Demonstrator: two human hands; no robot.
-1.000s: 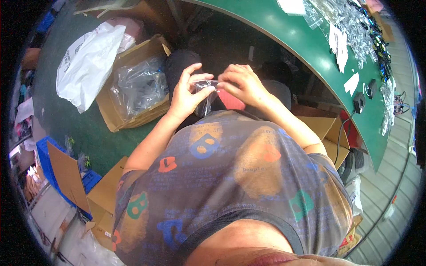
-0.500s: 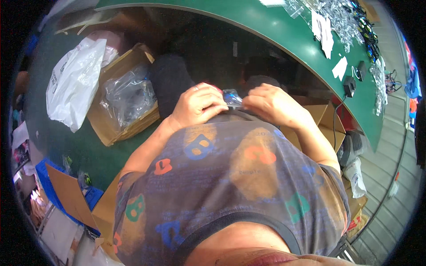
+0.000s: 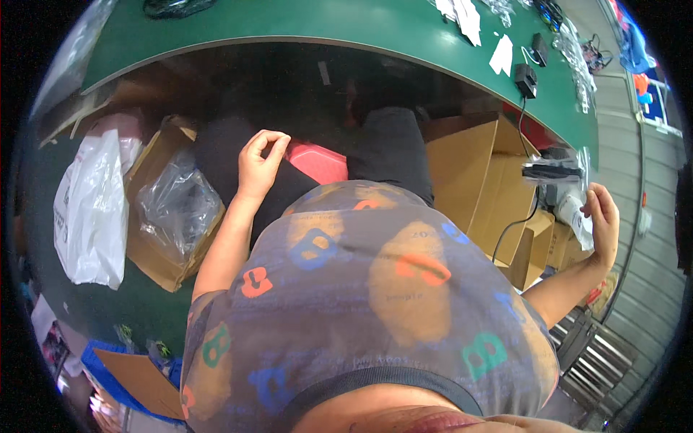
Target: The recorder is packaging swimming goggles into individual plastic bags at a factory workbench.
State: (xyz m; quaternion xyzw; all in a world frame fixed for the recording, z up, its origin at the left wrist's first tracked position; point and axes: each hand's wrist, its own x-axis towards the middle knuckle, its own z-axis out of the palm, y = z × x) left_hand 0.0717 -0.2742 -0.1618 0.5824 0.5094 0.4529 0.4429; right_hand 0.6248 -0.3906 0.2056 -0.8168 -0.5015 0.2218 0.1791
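Note:
At the right, my right hand (image 3: 605, 224) is stretched out to the side. Its fingertips pinch the edge of a small clear plastic bag (image 3: 585, 169) with a dark, elongated item (image 3: 552, 173) inside. That bag hangs over the area beside the open cardboard boxes. My left hand (image 3: 258, 164) is raised over my lap, thumb and fingers drawn together, and nothing shows between them. Just beyond its fingertips lies a flat red object (image 3: 319, 163), between my dark-trousered legs; its kind is unclear.
A green table (image 3: 289, 22) curves across the front, with a black adapter (image 3: 525, 79) and white papers (image 3: 502, 55). Its cable runs past a large cardboard box (image 3: 462, 173) at the right. Left stand a plastic-lined carton (image 3: 155, 267) and white bag (image 3: 94, 209).
My hands have parted from in front of my belly. The right one has swung far right with the clear bag; the left has moved left, no longer on it. The view has shifted.

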